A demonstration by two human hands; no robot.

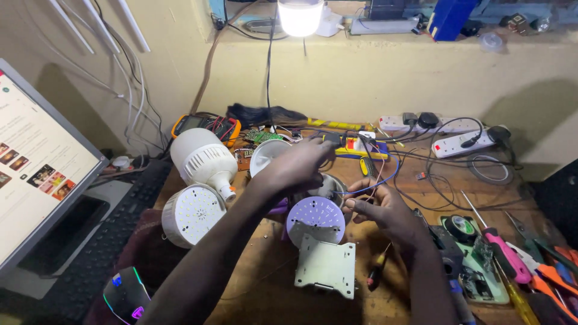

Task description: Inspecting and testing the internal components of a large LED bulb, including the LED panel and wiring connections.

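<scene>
The left hand [295, 164] is covering most of the bulb housing [328, 186] behind the round LED board [315, 219]. The monitor [36, 174] is running off the left edge, its screen content too small to make out. Tools [542, 277] at lower right are being cut off by the frame edge.

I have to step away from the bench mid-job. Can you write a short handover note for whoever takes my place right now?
Left hand reaches over the bench to the wires near the open lamp housing.
Right hand pinches thin wires beside the round LED board.
A metal bracket lies in front of the board and a small screwdriver beside it.
Done: housing open, board out.
Left: wiring, closing up.
</scene>
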